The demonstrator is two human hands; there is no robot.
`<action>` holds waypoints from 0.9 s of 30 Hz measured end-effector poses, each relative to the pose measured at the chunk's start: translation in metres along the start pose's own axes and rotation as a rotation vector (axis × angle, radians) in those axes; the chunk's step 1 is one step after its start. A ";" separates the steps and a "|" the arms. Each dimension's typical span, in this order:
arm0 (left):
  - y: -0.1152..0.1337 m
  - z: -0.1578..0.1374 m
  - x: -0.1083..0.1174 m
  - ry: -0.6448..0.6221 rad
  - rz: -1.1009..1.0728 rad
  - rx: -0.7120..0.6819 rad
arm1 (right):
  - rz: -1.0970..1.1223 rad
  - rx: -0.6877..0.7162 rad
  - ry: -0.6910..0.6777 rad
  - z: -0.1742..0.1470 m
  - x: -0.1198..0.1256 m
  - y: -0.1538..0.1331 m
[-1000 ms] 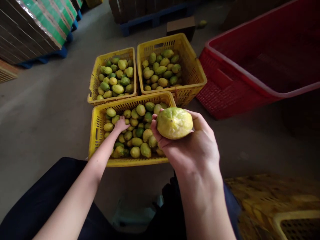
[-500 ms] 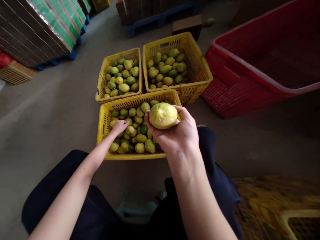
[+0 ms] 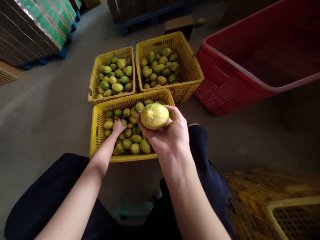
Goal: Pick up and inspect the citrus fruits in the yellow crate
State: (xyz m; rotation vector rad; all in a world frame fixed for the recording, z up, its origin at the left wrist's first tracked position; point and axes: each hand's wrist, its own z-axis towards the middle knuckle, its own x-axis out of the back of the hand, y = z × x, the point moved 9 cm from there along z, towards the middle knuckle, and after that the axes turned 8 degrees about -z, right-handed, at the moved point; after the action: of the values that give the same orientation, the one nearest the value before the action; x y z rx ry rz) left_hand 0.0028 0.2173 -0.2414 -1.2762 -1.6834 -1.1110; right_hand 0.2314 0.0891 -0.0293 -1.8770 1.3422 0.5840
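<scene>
My right hand (image 3: 173, 133) is raised over the near yellow crate (image 3: 94, 140), palm up, with its fingers curled round a large yellow-green lemon (image 3: 154, 116). Inside that crate, my left hand (image 3: 118, 126) reaches down among the other lemons. Its fingers are closed about a greenish lemon (image 3: 123, 122), which they partly cover. Several more lemons, yellow to green, lie loose around it. My right hand and its lemon hide the crate's right part.
Behind stand two more yellow crates of lemons, one at left (image 3: 90, 83) and one at right (image 3: 200, 78). A big red crate (image 3: 212, 83) stands to the right. Boxes on blue pallets (image 3: 63, 52) are farther back. A yellow crate rim (image 3: 295, 201) shows at lower right.
The view has shifted, so the crates sit a little farther left. My left hand has moved slightly deeper among the lemons. The lemon in my right hand is turned slightly.
</scene>
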 end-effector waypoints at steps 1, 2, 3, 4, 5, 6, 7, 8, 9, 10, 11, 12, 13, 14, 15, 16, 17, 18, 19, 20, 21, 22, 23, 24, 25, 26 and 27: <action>-0.001 -0.004 0.002 0.003 -0.022 0.008 | 0.002 -0.001 -0.004 0.001 0.000 0.001; -0.001 -0.009 0.004 0.009 -0.054 0.005 | -0.001 -0.001 -0.009 0.002 0.000 0.003; 0.000 -0.014 0.009 0.019 -0.102 -0.008 | -0.007 0.000 -0.013 0.004 0.001 0.004; 0.002 -0.019 0.015 0.026 -0.170 -0.036 | -0.013 -0.001 -0.017 0.006 0.001 0.006; 0.005 -0.026 0.023 0.029 -0.267 -0.061 | -0.017 -0.003 -0.020 0.009 0.002 0.007; 0.009 -0.034 0.032 0.018 -0.397 -0.090 | -0.019 -0.005 -0.022 0.012 0.002 0.009; 0.014 -0.043 0.044 -0.011 -0.553 -0.126 | -0.020 -0.007 -0.022 0.015 0.002 0.011; 0.021 -0.055 0.057 -0.058 -0.727 -0.167 | -0.023 -0.009 -0.018 0.017 0.002 0.012; 0.029 -0.069 0.071 -0.125 -0.899 -0.216 | -0.029 -0.015 -0.006 0.019 0.001 0.015; 0.037 -0.084 0.087 -0.198 -1.056 -0.251 | -0.041 -0.023 0.013 0.020 0.001 0.017; 0.044 -0.101 0.101 -0.287 -1.192 -0.267 | -0.058 -0.034 0.033 0.020 0.000 0.020; 0.049 -0.118 0.114 -0.361 -1.310 -0.260 | -0.079 -0.048 0.048 0.018 -0.002 0.024; 0.052 -0.133 0.128 -0.394 -1.421 -0.230 | -0.105 -0.064 0.057 0.016 -0.004 0.027; 0.053 -0.147 0.138 -0.421 -1.515 -0.194 | -0.137 -0.086 0.059 0.013 -0.007 0.032; 0.055 -0.159 0.144 -0.439 -1.598 -0.157 | -0.172 -0.110 0.052 0.010 -0.010 0.037; 0.055 -0.169 0.147 -0.450 -1.672 -0.115 | -0.208 -0.136 0.036 0.006 -0.013 0.043; 0.056 -0.176 0.147 -0.455 -1.742 -0.071 | -0.245 -0.162 0.014 0.003 -0.015 0.049; 0.056 -0.179 0.144 -0.444 -1.816 -0.020 | -0.280 -0.185 -0.010 0.000 -0.016 0.055; 0.054 -0.181 0.139 -0.418 -1.893 0.040 | -0.313 -0.202 -0.036 -0.002 -0.017 0.061; 0.053 -0.180 0.134 -0.381 -1.972 0.107 | -0.343 -0.214 -0.060 -0.003 -0.018 0.066; 0.051 -0.179 0.128 -0.342 -2.047 0.171 | -0.368 -0.218 -0.079 -0.004 -0.017 0.070; 0.052 -0.177 0.124 -0.313 -2.111 0.222 | -0.386 -0.219 -0.089 -0.004 -0.016 0.073; 0.054 -0.175 0.122 -0.300 -2.162 0.256 | -0.392 -0.216 -0.098 -0.004 -0.015 0.075; 0.057 -0.174 0.123 -0.298 -2.201 0.267 | -0.388 -0.214 -0.106 -0.004 -0.015 0.076; 0.062 -0.172 0.127 -0.303 -2.229 0.251 | -0.374 -0.211 -0.117 -0.003 -0.015 0.076; 0.066 -0.170 0.134 -0.305 -2.249 0.211 | -0.354 -0.204 -0.127 -0.002 -0.015 0.075; 0.071 -0.169 0.143 -0.301 -2.263 0.158 | -0.335 -0.192 -0.135 -0.002 -0.016 0.074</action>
State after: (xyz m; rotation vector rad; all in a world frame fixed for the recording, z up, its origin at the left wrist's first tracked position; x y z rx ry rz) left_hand 0.0471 0.1162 -0.0367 1.3805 -3.0644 -1.5903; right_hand 0.1569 0.0844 -0.0391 -2.1172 0.8840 0.6690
